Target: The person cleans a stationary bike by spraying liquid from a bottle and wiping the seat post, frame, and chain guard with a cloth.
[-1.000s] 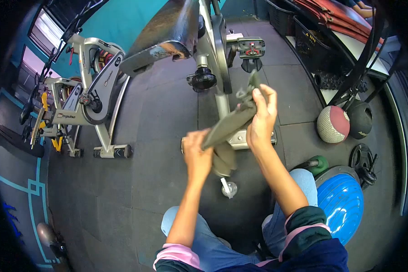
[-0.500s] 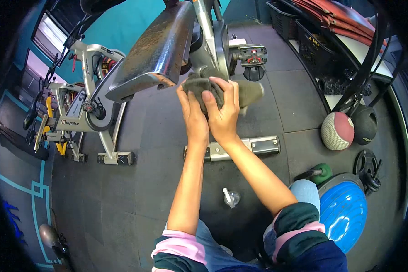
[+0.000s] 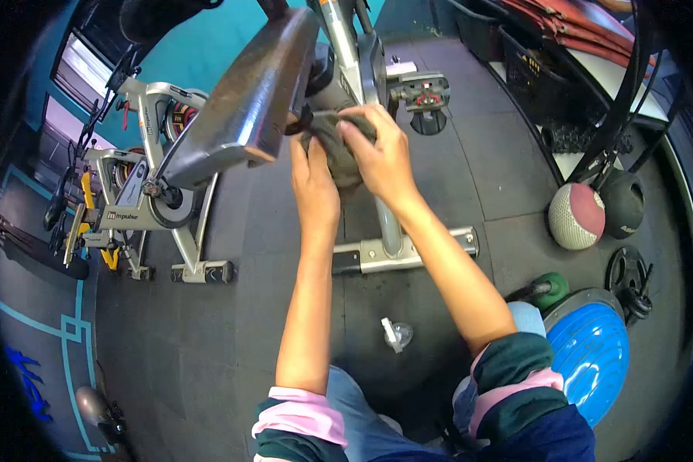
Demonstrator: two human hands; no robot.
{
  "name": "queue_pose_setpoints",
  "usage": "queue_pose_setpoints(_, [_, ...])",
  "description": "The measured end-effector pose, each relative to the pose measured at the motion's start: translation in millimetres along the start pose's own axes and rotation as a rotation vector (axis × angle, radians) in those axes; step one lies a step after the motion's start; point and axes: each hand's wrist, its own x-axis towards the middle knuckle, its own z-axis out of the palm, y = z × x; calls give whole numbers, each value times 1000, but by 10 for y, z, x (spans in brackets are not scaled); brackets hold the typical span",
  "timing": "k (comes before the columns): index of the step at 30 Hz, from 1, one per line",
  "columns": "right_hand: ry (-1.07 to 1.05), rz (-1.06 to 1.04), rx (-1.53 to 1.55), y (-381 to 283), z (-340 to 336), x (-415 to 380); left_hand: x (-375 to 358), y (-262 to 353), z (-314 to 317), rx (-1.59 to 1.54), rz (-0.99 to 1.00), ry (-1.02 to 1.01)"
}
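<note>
Both hands grip a dark grey-green cloth (image 3: 335,154), bunched against the frame of an exercise bike (image 3: 391,227). My left hand (image 3: 314,181) has its fingers bent over the near left side of the cloth. On the other side, my right hand (image 3: 381,154) pinches the cloth between thumb and fingers. A worn, shiny dark metal cover (image 3: 242,96) of the bike juts out just above and left of my left hand. Beyond my right hand is a pedal (image 3: 426,94). On the floor below my arms stands a clear spray bottle (image 3: 396,334) with a white trigger head.
More exercise bikes (image 3: 142,208) stand at the left. To the right are a blue balance dome (image 3: 589,362), a green kettlebell (image 3: 550,291), a medicine ball (image 3: 576,215), a weight plate (image 3: 625,269) and black baskets (image 3: 527,65). The bike's metal foot (image 3: 420,252) crosses the floor ahead.
Both hands have moved slightly left with the cloth, which is now pressed closer to the bike's frame. The cloth's loose end no longer sticks out to the right.
</note>
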Motion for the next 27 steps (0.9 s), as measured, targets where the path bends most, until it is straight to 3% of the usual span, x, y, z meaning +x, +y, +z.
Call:
queue_pose_setpoints(3, [-126,395,81,50,-137,49,-150,103,-20,106,-106,-17])
queue_pose_setpoints(5, [-152,415,66,-3,-189,43,-184,188,-43,239,-137,2])
queue_pose_setpoints(6, [-34,196,-17,-132,-192,31,-180,184,-81,237,-130,3])
queue_pose_setpoints(7, [86,-25,-98,-227,-182,59,-166,157,-130,255,-1,85])
queue_pose_setpoints(9, [150,-314,-43,-293,-88,201,-84,184,-138,181,165,229])
queue_pose_setpoints(12, [114,-374,-38,-126,108,362,155,226,-38,58,177,255])
queue_pose_setpoints(13, [115,-372,-38,-45,101,346,256,81,-36,-67,44,183])
queue_pose_setpoints(14, [88,-336,-50,31,68,334,324,-54,-48,-192,-86,113])
queue_pose_setpoints(17, [58,-79,-9,223,-8,261,343,-87,-61,-206,-74,-30])
queue_pose_setpoints(20, [-151,358,24,243,-164,367,372,176,-81,58,-227,-137])
queue_pose_setpoints(21, [-146,369,19,222,-191,367,391,195,-80,85,-276,-157])
queue_pose_setpoints(23, [-119,322,-80,166,-163,374,347,251,-69,118,-319,-181])
queue_pose_setpoints(24, [49,102,-123,151,-96,327,332,145,-94,160,-180,-111])
queue_pose_setpoints(26, [233,-79,-74,40,6,363,294,-50,-67,101,71,89])
queue_pose_setpoints(27, [342,-204,-45,25,85,404,302,-18,-23,99,78,85])
